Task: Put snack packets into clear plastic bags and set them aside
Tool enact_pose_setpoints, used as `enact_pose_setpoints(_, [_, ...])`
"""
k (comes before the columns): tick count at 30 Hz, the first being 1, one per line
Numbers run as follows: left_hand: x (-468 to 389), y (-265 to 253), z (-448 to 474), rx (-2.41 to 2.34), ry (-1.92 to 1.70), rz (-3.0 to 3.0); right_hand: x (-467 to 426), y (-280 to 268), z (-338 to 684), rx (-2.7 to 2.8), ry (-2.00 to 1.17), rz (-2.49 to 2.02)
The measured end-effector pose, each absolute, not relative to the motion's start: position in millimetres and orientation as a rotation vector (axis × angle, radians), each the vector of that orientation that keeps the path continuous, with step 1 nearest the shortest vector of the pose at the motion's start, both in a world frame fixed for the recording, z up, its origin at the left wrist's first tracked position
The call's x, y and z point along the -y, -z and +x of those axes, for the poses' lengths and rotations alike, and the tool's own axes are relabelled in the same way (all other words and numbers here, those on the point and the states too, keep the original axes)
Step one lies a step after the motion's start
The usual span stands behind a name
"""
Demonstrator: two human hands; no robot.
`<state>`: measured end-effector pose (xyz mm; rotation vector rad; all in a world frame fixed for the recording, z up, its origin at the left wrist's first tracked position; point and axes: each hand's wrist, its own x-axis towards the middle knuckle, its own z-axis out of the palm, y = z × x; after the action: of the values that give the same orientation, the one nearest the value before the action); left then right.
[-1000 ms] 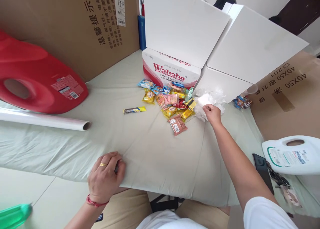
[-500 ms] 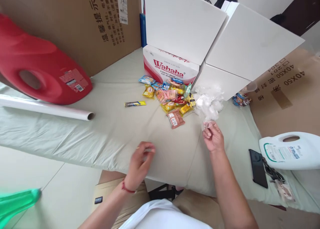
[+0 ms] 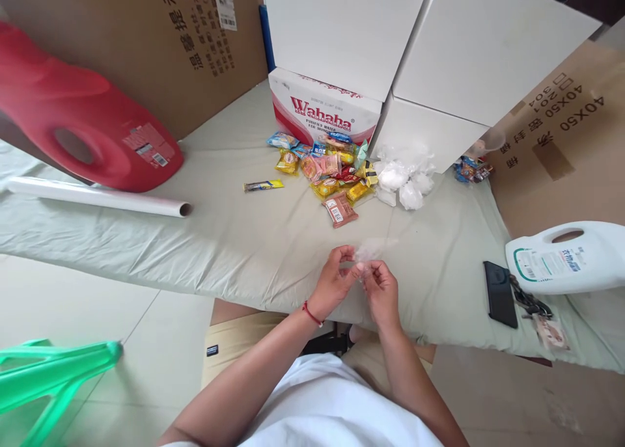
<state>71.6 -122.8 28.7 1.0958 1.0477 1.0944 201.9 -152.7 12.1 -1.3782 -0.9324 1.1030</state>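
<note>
A small clear plastic bag (image 3: 372, 247) is between my two hands, just above the near part of the cloth-covered table. My right hand (image 3: 382, 295) pinches its lower edge. My left hand (image 3: 334, 281), with a red cord at the wrist, has curled fingers and a thumb on the same bag; the thin film is hard to make out there. Beyond them lies a bunch of crumpled clear plastic bags (image 3: 403, 177). Left of that bunch is a pile of wrapped snacks (image 3: 327, 167), with a brown snack packet (image 3: 340, 209) at its near side.
A yellow stick packet (image 3: 263, 185), a white roll (image 3: 112, 198) and a red jug (image 3: 97, 128) lie to the left. White boxes (image 3: 342, 37) stand behind on a Wahaha carton (image 3: 322, 112). At right are a phone (image 3: 500, 294), keys (image 3: 530, 297) and a white bottle (image 3: 566, 258).
My right hand has drawn one clear bag away from the bunch, toward me and left. My left hand has moved right to meet it. The view has tilted down.
</note>
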Motion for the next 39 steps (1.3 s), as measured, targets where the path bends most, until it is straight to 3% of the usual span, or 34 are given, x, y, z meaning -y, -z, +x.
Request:
enact_pose_setpoints(7, [111.0,-21.7,62.6,-1.02,-1.092,0.71,160.6,-11.5,197.3,1.148,-0.949,-1.445])
enact_pose_setpoints(11, [109.8,-20.8,44.0,-0.725,-1.053,0.545,161.0,-17.0,201.5,1.103,-0.977,-1.377])
enact_pose_setpoints(15, [118.0,-19.6,36.0,-0.525,-0.994,0.457,160.4,-25.5,197.9,0.947,-1.187,-1.247])
enact_pose_setpoints(25, [117.8,-16.7,47.1,-0.779,-1.132,0.596,176.3,-37.0,179.0,0.566,-1.761,-1.043])
enact_pose_setpoints(32, [105.5,-19.3,20.8,-0.95,-1.249,0.671,167.5,-41.1,223.8,0.457,-1.414,-1.124])
enact_pose_setpoints(39, [82.1,-25.1,-12.1,-1.141,-1.008,0.985,162.0,-39.2,251.9,0.522,-1.4,-1.307])
